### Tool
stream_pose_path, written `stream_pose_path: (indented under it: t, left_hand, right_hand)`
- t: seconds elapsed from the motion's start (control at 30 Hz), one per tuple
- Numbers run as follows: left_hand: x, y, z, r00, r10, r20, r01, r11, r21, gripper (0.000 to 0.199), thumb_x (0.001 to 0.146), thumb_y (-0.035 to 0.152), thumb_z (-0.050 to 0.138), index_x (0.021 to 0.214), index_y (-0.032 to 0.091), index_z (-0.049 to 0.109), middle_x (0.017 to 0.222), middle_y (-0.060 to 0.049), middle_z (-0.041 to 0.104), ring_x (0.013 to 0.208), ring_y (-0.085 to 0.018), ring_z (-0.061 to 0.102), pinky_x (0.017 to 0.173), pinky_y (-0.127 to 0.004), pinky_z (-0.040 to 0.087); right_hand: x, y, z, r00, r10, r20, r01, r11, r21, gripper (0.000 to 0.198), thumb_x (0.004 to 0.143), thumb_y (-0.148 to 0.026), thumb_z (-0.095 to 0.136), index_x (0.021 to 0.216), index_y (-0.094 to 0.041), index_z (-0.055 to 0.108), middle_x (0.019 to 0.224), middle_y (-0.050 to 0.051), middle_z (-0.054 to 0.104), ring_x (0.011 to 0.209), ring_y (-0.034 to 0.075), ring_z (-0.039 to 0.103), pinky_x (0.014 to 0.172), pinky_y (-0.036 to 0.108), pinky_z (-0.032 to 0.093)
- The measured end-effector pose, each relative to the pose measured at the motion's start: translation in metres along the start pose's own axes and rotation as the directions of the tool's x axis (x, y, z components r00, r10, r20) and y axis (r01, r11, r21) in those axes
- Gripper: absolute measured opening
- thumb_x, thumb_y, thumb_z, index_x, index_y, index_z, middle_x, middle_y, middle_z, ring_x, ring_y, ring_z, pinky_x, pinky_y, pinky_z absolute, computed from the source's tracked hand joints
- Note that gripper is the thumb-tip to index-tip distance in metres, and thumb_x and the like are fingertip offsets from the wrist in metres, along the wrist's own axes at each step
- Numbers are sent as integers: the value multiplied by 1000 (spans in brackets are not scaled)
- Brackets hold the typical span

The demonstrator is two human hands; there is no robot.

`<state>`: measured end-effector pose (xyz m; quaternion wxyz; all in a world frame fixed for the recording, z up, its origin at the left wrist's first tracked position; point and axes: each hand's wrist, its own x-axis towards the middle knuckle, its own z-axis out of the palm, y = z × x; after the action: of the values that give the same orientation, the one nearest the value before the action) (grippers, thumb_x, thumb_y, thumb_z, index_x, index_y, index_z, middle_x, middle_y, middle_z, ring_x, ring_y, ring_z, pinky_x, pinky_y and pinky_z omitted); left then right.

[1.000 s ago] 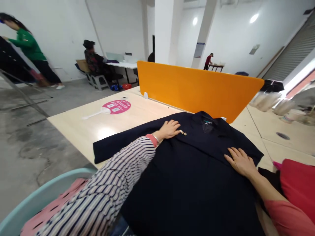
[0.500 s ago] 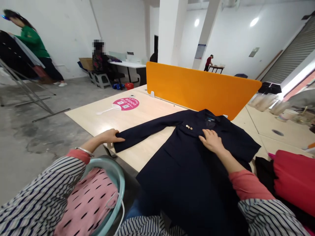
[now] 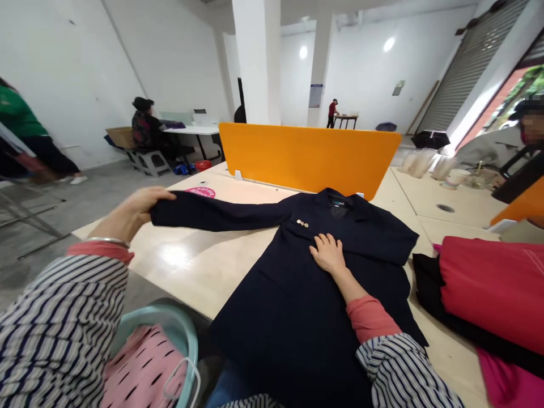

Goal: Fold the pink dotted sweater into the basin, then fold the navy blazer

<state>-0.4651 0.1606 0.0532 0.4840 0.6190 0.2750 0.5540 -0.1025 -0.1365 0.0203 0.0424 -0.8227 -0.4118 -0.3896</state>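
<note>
A dark navy jacket (image 3: 272, 300) lies spread on the pale wooden table (image 3: 187, 263), its collar toward the orange divider and its lower part hanging over the near edge. Several gold-coloured buttons show on its chest. My left hand (image 3: 147, 205) grips the cuff of the sleeve on the left and holds it raised off the tabletop. On the front of the jacket, below the buttons, my right hand (image 3: 329, 253) rests flat with its fingers spread. The other sleeve lies folded across the jacket's right side.
An orange divider (image 3: 306, 158) stands behind the jacket. A pink round fan (image 3: 202, 192) is partly hidden by the raised sleeve. Folded red cloth (image 3: 488, 283) lies at right over black fabric. Below the table's left edge sits a teal basin (image 3: 191, 328) with pink spotted cloth. Other people are around.
My left hand has lifted the sleeve cuff up and away to the left, over the fan. My right hand stays on the jacket front. The view has turned to the right.
</note>
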Motion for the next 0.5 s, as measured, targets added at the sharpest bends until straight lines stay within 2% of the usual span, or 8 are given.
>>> stream_pose_path:
  t: [0.1,0.17,0.2,0.27,0.33,0.4,0.43,0.5]
  left_hand:
    - [-2,85,26,986,152,-74,-164,964,-209,23,56,6,57,78,9,52,57,6,50,55,-5,49,63,-23,47]
    - [-14,141,60,932,344,-114,-361,908,-213,34,58,3,56,92,4,54,63,6,50,59,-5,51,74,-27,49]
    - [-23,166,81,898,431,-83,-439,873,-211,37,61,3,55,99,1,53,69,3,53,64,-6,53,79,-31,48]
    - [-46,208,129,838,541,77,-515,829,-218,43,67,3,52,110,0,49,90,-4,58,81,-12,58,86,-35,45]
    - [-73,235,182,710,643,287,-567,764,-309,45,74,5,47,119,3,43,110,-8,55,99,-16,56,91,-36,42]
    - [-95,245,232,521,699,490,-551,714,-433,49,81,10,41,129,11,32,129,-7,43,114,-18,48,92,-35,41]
    - [-102,243,255,451,690,566,-557,713,-426,50,84,15,38,133,15,26,134,-7,38,118,-18,44,93,-36,40]
    - [-106,228,292,378,637,672,-626,710,-321,51,88,25,33,136,19,18,140,-8,31,123,-20,39,93,-38,40]
  right_hand:
    - [0,-1,0,1000,-10,-29,11,999,52,46,90,-40,32,129,-18,44,138,7,36,128,26,22,102,51,16]
    - [0,-1,0,999,-19,-40,22,997,79,45,89,-39,33,128,-17,45,137,7,37,128,27,22,102,51,16]
    - [0,-1,-1,999,-24,-41,27,995,92,45,89,-38,33,127,-17,46,137,8,37,128,27,22,102,51,16]
    - [0,-1,-1,999,-27,-38,31,993,115,45,89,-38,34,127,-17,46,137,8,37,128,27,22,102,51,16]
    - [0,-1,-3,999,-26,-31,30,991,131,46,88,-38,35,127,-17,47,137,8,37,128,27,21,103,51,16]
    - [0,-2,-4,999,-26,-25,29,989,144,45,88,-38,35,125,-17,48,136,8,38,128,28,22,103,51,15]
    - [0,-2,-5,999,-25,-24,28,988,149,44,88,-38,36,125,-17,48,136,8,39,128,28,21,103,51,15]
    - [-1,-3,-7,1000,-17,-17,20,986,167,44,87,-37,36,124,-17,49,135,8,40,127,28,24,103,50,17]
